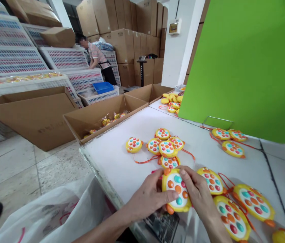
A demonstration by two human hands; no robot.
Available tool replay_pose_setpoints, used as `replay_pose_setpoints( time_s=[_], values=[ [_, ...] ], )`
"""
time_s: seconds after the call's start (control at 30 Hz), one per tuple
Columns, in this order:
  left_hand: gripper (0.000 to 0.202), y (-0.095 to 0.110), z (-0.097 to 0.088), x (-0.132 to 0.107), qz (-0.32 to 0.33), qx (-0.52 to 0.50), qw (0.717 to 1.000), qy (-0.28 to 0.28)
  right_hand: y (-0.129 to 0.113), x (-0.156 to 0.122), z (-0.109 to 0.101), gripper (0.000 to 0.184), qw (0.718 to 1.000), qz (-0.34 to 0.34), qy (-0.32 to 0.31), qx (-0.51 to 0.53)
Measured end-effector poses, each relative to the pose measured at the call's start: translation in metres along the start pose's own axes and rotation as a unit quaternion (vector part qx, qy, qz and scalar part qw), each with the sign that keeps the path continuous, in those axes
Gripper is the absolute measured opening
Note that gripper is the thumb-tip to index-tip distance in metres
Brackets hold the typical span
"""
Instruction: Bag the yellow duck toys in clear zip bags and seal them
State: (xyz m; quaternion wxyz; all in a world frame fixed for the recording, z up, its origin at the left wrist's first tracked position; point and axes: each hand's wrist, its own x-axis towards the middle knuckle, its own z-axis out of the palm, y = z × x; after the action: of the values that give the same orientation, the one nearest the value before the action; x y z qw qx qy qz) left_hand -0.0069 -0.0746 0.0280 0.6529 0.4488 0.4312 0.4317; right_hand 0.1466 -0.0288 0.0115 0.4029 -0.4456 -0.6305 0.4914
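Between my two hands I hold a yellow duck-shaped toy (176, 189) with a white face and round coloured buttons. My left hand (152, 192) grips its left side, the thumb lying over the buttons. My right hand (196, 187) closes on its upper right edge. Just beyond lies a cluster of the same toys (168, 148) with red cords, and one single toy (134, 145) sits to their left. More toys (255, 200) rest on the table close to my right hand. Under my hands is a dark, partly hidden object (164, 224).
The white table (117, 172) has cardboard boxes (107, 108) along its left edge, with wrapped toys inside. A green board (243, 67) stands at the right. A white plastic bag (53, 209) hangs below left. Crates (66, 60) and a person (98, 57) are farther back.
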Motion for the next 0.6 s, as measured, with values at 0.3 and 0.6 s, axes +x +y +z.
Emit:
replay_pose_setpoints(
  time_s=[0.3,0.6],
  values=[
    [0.049,-0.011,-0.009,0.01,-0.038,-0.115,0.992,-0.021,0.0,-0.003,0.0,0.035,0.998,0.004,-0.031,-0.057],
    [0.031,-0.012,-0.007,0.024,-0.033,-0.26,0.956,0.132,0.005,-0.001,-0.013,0.038,0.997,-0.016,0.018,-0.08]
  ],
)
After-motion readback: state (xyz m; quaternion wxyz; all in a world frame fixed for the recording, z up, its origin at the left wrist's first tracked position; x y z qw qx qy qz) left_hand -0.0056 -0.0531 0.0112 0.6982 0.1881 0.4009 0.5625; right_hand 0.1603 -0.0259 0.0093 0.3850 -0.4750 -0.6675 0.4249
